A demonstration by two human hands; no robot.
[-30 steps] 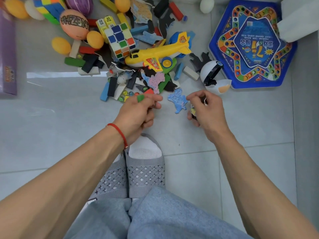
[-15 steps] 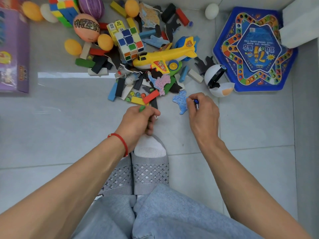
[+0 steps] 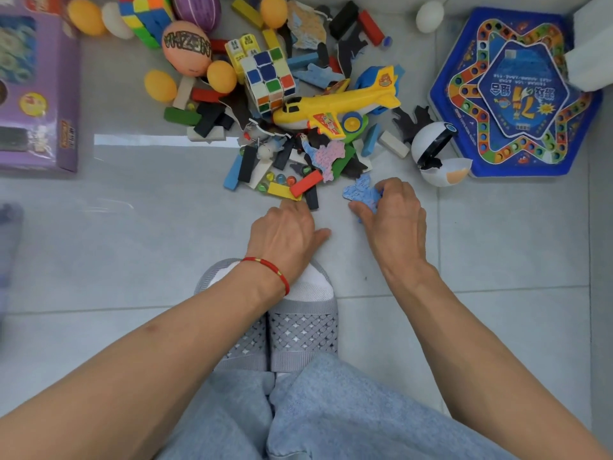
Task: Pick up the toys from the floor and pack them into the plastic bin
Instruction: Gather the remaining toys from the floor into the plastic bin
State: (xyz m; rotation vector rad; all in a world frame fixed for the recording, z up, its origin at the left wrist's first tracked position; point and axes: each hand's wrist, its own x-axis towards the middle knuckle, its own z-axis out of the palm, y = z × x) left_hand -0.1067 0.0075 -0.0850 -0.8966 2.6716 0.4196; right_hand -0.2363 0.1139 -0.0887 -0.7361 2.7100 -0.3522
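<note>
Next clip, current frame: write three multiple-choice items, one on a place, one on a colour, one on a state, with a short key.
1. Where does the purple box lie?
A. far left of the floor
B. under the airplane
C. beside the slippers

2. What colour is the toy airplane mainly?
A. green
B. yellow
C. white

3. What is the right hand doing?
A. resting flat on bare floor
B. lifting the white ball
C. gripping the light blue puzzle piece

Key: 1 A, the box sits at the left edge of the view. 2 B, its body and wings are yellow. 3 C, thumb and fingers close round the piece on the floor.
</note>
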